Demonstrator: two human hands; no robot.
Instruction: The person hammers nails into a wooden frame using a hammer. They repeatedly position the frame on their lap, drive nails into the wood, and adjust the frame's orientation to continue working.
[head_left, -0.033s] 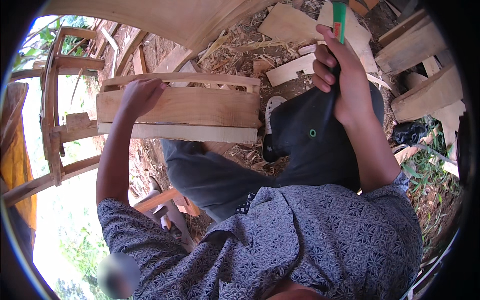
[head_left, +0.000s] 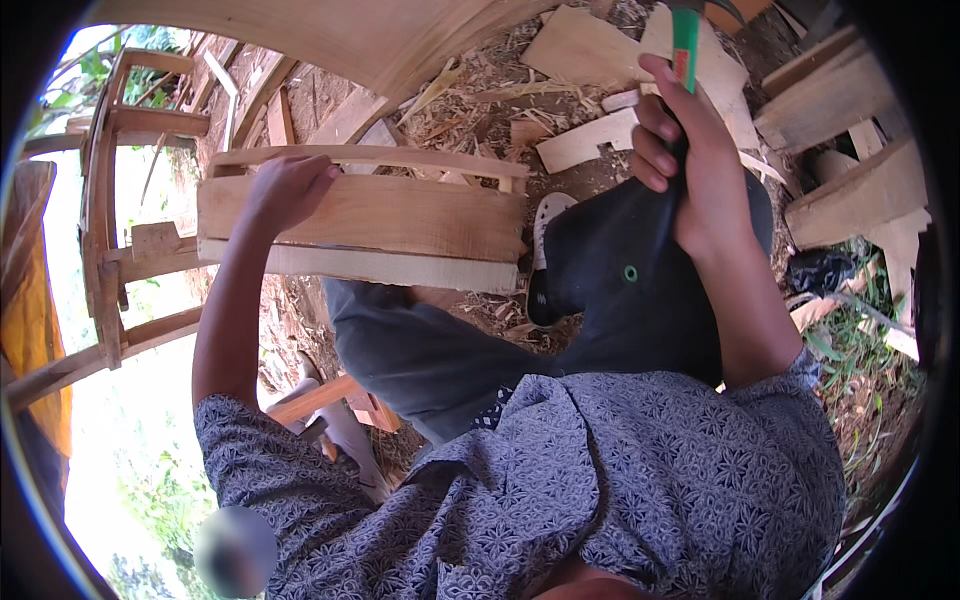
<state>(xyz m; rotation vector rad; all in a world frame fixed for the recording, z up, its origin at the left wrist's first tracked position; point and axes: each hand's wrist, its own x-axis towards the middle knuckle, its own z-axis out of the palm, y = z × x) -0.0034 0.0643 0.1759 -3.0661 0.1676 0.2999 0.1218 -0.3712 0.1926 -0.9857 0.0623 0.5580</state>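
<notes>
We hold the wooden frame with our left hand, fingers curled over its upper slat near the frame's left end, thumb side pressed to the broad plank below. The frame's long axis runs left to right across the view, its right end stopping just beside a white sandal on the ground of chips and shavings. It seems to rest over our lap, above the grey trouser leg.

Our right hand is closed tight around a green-handled tool, raised up and to the right of the frame (the working end is out of view at the top edge, so we cannot tell what kind of tool it is). That hand stands well apart from the frame, above the dark-clad knee.

So the frame lies to the left of the tool hand, and the left hand is the nearer one, already touching it. Loose boards lie at the upper right; another slatted frame stands at the left edge.
</notes>
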